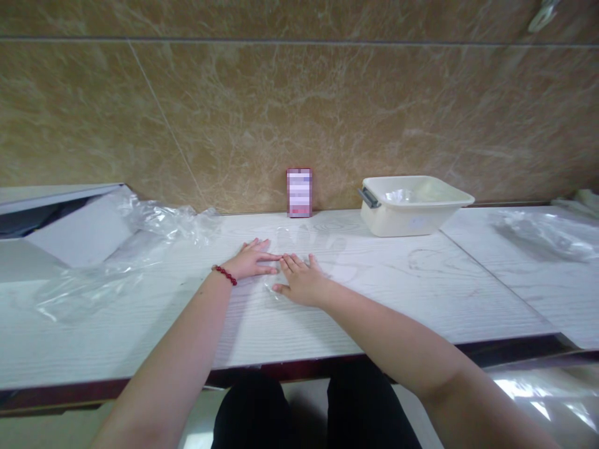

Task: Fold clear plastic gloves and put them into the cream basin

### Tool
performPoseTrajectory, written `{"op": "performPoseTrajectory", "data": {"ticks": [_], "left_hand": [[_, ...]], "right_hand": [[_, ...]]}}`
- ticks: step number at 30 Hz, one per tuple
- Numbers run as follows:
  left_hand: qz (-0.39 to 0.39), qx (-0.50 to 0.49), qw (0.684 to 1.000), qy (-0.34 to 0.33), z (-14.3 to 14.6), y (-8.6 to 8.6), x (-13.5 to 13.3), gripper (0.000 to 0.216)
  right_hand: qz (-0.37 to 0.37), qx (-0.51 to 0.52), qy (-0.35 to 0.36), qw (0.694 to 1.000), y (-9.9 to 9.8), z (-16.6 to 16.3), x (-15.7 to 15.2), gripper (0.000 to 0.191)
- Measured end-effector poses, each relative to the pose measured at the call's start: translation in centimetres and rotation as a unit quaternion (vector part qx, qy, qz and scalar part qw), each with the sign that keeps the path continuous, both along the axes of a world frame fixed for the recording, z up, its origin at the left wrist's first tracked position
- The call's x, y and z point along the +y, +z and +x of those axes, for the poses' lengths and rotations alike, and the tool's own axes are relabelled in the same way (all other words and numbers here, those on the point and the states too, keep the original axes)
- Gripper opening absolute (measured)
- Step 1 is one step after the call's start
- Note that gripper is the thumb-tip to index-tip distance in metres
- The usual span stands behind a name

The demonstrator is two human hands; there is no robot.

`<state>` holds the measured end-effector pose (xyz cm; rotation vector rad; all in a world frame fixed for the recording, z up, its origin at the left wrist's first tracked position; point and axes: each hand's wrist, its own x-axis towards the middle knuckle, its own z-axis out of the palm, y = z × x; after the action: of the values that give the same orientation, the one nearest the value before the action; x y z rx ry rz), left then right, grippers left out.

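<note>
2 bare hands flat on clear film, smoothing looks partway

Person at a white wood-grain table [421,280], 2 hands down on a thin piece of clear film [306,237]. Film lies mid-table, under and just beyond the fingers; exact outline hard to make out.

Left hand [253,259]: palm down, fingers spread, no pinch; red bead bracelet [225,274] on the wrist. Right hand [302,280]: palm down, fingers slightly apart, thumb out to the left, not gripping. Fingertips of the 2 hands meet, or nearly.

Progress, my judgement: film is laid out, far part mostly flat. Left over: small wrinkles at the near edge, by the right thumb. No fold visible. Can't tell what's under the palms.

Around: phone-like item [299,193] upright at the wall on the far side, front blurred. Far right, cream bin [416,218] with a grey latch, clear plastic [399,196] inside. Left, white box [84,227], something dark in it, crumpled clear bag [178,221] beside it. More loose plastic [552,234] at far right, beyond the table seam.
</note>
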<state>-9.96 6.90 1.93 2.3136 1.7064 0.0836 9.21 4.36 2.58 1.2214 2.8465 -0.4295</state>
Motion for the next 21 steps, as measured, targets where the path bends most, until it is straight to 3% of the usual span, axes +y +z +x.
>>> {"op": "performPoseTrajectory", "data": {"ticks": [10, 21], "left_hand": [[-0.024, 0.022, 0.999, -0.011, -0.4, 0.0, 0.0, 0.063], [-0.050, 0.055, 0.997, -0.036, -0.5, 0.6, -0.2, 0.075]], "right_hand": [[-0.020, -0.018, -0.100, 0.995, -0.6, -0.1, 0.3, 0.070], [-0.050, -0.083, -0.138, 0.986, -0.4, 0.5, 1.4, 0.068]]}}
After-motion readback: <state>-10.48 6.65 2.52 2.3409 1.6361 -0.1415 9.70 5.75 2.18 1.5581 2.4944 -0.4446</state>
